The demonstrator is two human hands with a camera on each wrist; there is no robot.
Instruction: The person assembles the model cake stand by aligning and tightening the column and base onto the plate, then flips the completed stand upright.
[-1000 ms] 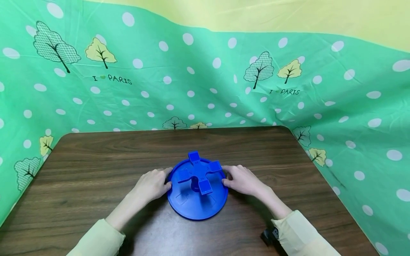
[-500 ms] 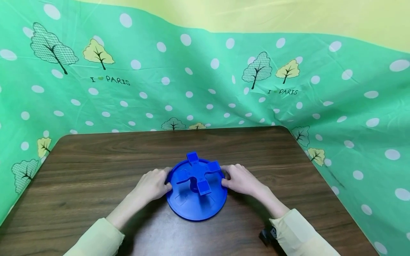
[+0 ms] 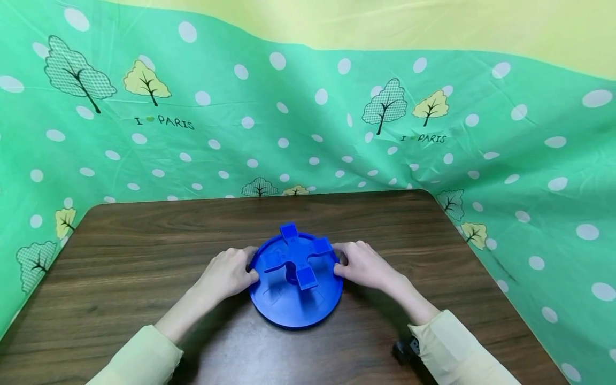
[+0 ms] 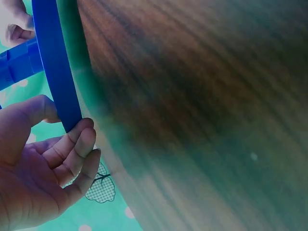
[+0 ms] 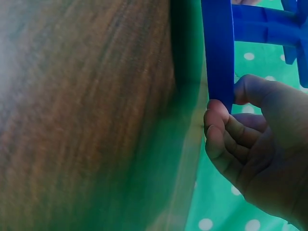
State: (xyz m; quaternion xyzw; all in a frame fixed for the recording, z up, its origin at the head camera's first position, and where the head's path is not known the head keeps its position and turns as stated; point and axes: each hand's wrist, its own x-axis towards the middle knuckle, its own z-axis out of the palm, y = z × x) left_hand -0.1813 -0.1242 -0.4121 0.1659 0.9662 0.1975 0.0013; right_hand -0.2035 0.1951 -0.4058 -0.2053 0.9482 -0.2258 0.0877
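A blue round base is in the middle of the head view. A short post rises from it and bears a blue cross-shaped top with several blocky arms. My left hand pinches the base's left rim, thumb on top and fingertips at the underside. On the opposite rim, my right hand holds it the same way. Both wrist views show the base edge-on, its disc slightly apart from the table. In the right wrist view the fingertips touch the disc's lower face.
A dark wood-grain table lies under the hands. Behind it and along the sides hangs a green dotted cloth with printed trees. A small black device sits by the right sleeve cuff.
The blue base has risen slightly off the table, held by both hands. The hands have moved up a little with it, and a dark shadow shows under its near edge.
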